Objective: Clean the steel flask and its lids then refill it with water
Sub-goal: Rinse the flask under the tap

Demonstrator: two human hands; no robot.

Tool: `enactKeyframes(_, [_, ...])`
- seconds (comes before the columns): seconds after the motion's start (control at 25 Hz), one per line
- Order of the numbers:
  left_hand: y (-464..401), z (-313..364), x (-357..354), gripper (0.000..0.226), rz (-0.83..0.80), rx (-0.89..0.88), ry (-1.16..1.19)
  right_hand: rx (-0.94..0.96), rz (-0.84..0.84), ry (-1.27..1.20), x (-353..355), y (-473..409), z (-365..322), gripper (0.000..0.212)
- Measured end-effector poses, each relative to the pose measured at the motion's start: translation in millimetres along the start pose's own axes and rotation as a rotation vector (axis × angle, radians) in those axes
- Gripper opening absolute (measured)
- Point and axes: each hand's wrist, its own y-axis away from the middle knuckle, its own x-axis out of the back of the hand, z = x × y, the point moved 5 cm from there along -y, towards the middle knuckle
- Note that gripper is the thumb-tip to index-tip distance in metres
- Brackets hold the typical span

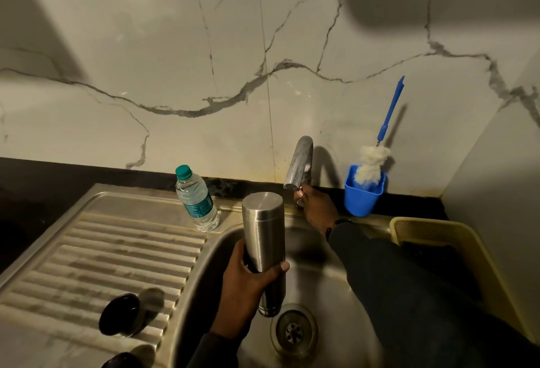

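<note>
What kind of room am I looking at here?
Most likely a home kitchen, at the sink: a steel sink with a ribbed drainboard, a tap against a marble-look wall, and a bottle brush in a blue cup.

We saw a white marble-veined wall [204, 46] filling the upper frame, a dark worktop [43, 175] strip at mid left, a plain side wall [496, 169] at right, dim light, and soft shadows overhead.
</note>
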Motion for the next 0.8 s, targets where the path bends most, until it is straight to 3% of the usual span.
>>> enactKeyframes(0.2, [-2.2,-4.7,-0.9,0.064,-0.001,0.002,-0.034,0.091,-0.019,0.123,3.2,0.0,-2.5,0.024])
enactKeyframes(0.52, [-1.6,-12.1,0.8,0.063,0.005,0.000,-0.039,0.050,-0.038,0.155,-1.3,-3.1,-1.4,0.027])
enactKeyframes(0.64, [-0.8,-12.7,-1.3,0.062,-0.010,-0.002,-0.039,0.042,-0.080,0.011,0.3,0.9,-4.3,0.041])
enactKeyframes(0.72, [-0.8,-14.6,-2.2,0.063,-0.018,-0.001,-0.030,-0.012,0.000,-0.248,5.9,18.7,-5.7,0.045])
enactKeyframes(0.8, [0.5,-18.9,-3.3,0.064,-0.029,0.003,-0.015,-0.110,0.130,-0.570,10.5,50.6,-3.0,0.033])
